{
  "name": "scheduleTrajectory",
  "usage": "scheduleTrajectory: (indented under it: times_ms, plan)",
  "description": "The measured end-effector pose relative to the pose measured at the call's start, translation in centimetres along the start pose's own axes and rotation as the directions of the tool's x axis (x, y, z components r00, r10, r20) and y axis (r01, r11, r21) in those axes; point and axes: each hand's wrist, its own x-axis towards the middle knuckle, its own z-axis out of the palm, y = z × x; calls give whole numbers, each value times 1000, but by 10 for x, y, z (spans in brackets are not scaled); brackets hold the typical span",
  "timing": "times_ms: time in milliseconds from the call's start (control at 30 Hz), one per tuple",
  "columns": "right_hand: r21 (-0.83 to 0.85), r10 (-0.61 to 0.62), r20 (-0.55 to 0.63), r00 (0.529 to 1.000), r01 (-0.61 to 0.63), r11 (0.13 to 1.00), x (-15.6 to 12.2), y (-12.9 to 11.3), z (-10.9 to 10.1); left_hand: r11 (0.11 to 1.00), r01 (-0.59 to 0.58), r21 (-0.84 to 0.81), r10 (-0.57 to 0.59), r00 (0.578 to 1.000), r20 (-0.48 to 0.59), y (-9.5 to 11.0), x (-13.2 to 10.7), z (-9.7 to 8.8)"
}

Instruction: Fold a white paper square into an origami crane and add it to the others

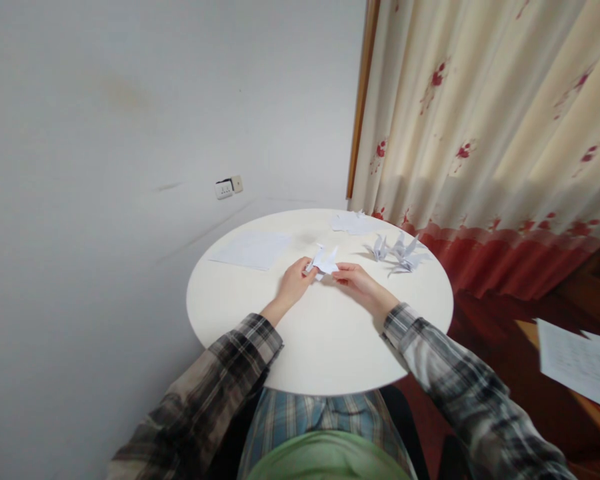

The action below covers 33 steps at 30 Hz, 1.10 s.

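A white folded paper crane (324,264) is held between my two hands above the middle of the round white table (325,353). My left hand (297,280) pinches its left side, fingers closed on the paper. On the opposite side, my right hand (355,279) grips the crane's other edge between thumb and fingers. Several finished-looking paper cranes (405,253) stand grouped to the right of my right hand. Parts of the held crane are hidden behind my fingers.
Flat white paper sheets (253,250) lie at the table's left, and more paper (353,223) lies at the back. A wall with a socket (224,190) borders the left, a floral curtain (460,133) the right. Printed sheets (575,360) rest on a lower surface at right.
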Motion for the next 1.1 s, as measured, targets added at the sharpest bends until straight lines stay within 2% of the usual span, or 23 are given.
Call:
scheduleTrajectory:
  times_ms: [300,633,900,1000,1100]
  plan:
    - [85,-14,88,996,7,996,3,5,-4,995,-3,-96,5,1000,17,-7,2,4]
    - [151,52,226,973,-88,985,3,3,-5,999,-34,-31,35,999,24,-7,1,1]
    - [106,43,184,982,-63,992,1,1,-2,987,1,-158,2,1000,20,-1,2,2]
    - [4,6,99,995,-7,1000,2,0,-2,988,17,-156,-15,1000,14,-2,3,2]
    - [-145,-104,-14,995,101,984,5,2,-4,978,65,-200,-61,998,28,-4,3,4]
